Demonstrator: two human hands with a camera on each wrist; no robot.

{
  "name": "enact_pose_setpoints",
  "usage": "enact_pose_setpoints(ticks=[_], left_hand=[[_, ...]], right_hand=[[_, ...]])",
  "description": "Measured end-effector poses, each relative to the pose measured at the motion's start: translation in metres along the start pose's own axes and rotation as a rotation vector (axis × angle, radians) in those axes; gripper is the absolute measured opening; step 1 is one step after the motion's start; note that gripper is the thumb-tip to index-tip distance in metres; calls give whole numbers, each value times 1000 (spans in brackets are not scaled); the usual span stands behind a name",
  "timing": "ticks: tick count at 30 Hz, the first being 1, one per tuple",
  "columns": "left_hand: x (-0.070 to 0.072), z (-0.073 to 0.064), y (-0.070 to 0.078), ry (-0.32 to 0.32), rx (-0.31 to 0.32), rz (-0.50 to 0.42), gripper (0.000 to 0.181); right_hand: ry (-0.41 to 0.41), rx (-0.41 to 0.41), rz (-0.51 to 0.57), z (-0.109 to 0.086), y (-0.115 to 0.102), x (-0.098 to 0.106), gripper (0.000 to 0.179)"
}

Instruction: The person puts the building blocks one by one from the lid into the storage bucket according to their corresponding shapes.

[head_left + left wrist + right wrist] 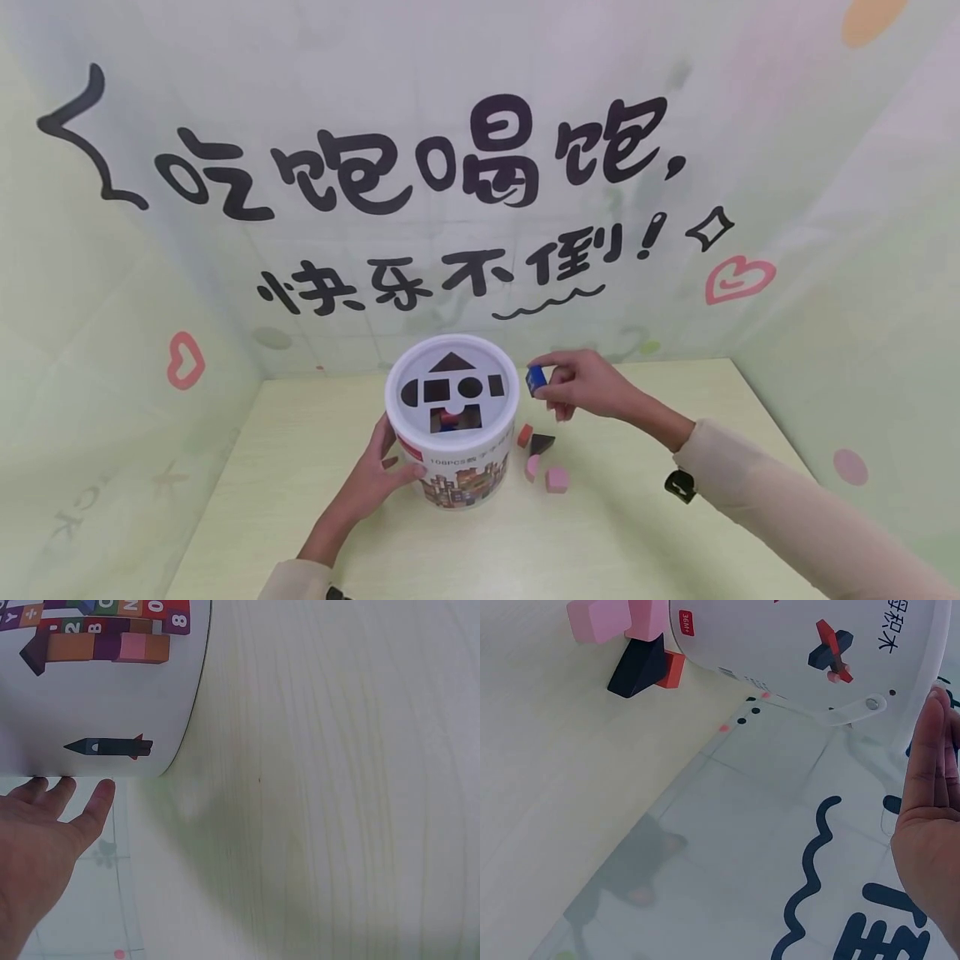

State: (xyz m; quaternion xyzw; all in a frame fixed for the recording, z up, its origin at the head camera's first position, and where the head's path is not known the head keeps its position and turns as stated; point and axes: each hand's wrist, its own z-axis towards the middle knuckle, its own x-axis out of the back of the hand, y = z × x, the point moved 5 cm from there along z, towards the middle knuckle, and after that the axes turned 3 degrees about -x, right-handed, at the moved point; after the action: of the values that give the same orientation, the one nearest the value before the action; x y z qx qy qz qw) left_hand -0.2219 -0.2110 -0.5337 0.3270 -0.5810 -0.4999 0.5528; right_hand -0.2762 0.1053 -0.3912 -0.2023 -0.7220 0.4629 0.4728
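A white block bucket (465, 479) with a printed town picture stands upright on the table. Its white lid (491, 417) has several shaped holes, and something red and blue shows through the bottom one. My left hand (375, 479) rests against the bucket's left side, its fingers spread and fairly straight in the left wrist view. To the right of the lid, my right hand (585, 385) pinches a small blue block (536, 381) between thumb and fingers. That block does not show in the right wrist view, where the hand (930, 787) appears at the right edge.
Right of the bucket lie an orange block (524, 435), a black triangular block (542, 444), a pink rounded block (532, 468) and another pink block (557, 480). A printed backdrop (420, 67) rises behind the pale wooden table (637, 533) and at both sides.
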Motion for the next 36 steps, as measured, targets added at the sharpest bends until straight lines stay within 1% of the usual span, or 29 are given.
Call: enact_pose_setpoints(ticks=[8, 13, 19, 26, 32, 36], left_hand=[[0, 0, -1, -8, -5, 3, 99], [-1, -1, 1, -8, -5, -1, 100], [-2, -1, 2, -14, 13, -7, 100], [-1, -1, 2, -10, 15, -4, 100], [-1, -1, 1, -13, 11, 1, 100], [0, 0, 0, -4, 11, -1, 99]], right_hand=[[-16, 34, 39, 5, -5, -9, 41], [-28, 20, 65, 10, -6, -15, 41], [-16, 5, 57, 17, -7, -18, 43], [-35, 23, 76, 25, -13, -26, 46], [-33, -7, 82, 32, -15, -30, 44], [-36, -30, 61, 35, -19, -30, 45]])
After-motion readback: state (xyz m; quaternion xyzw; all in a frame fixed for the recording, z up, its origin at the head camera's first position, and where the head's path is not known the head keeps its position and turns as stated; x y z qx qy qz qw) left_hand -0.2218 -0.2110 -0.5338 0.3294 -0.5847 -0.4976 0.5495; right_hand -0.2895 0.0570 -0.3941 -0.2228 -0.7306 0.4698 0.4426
